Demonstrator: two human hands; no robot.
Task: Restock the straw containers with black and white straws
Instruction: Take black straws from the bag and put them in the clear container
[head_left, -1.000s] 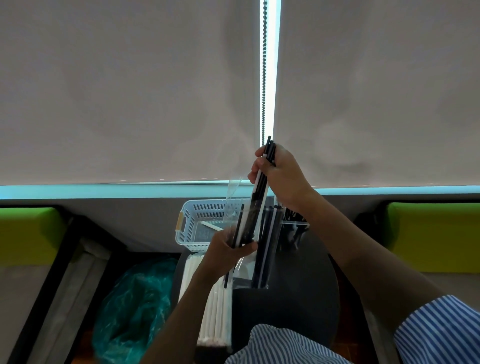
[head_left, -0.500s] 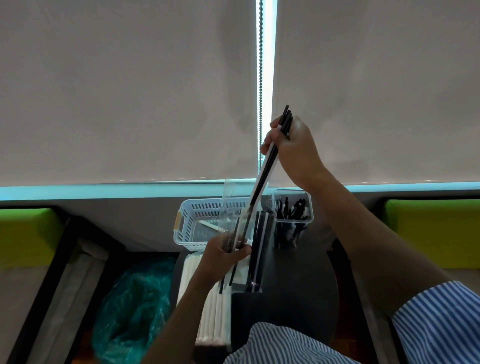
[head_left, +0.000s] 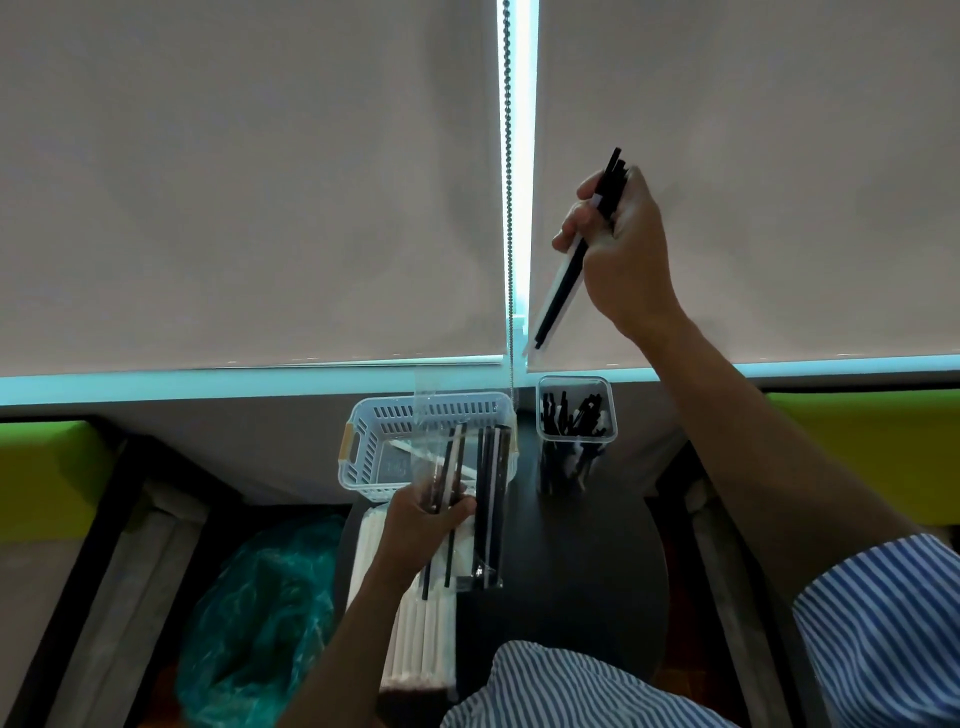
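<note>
above the clear container (head_left: 575, 410), right hand (head_left: 621, 249) pinching black straws (head_left: 563, 283); left hand (head_left: 423, 525) gripping the plastic sleeve (head_left: 447, 467)

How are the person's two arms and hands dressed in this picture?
Both hands, the left hand and the right hand, are bare: no gloves, rings or watch show. The forearms are bare too. A blue-and-white striped sleeve covers the right upper arm; the same striped cloth shows at the bottom edge.
</note>
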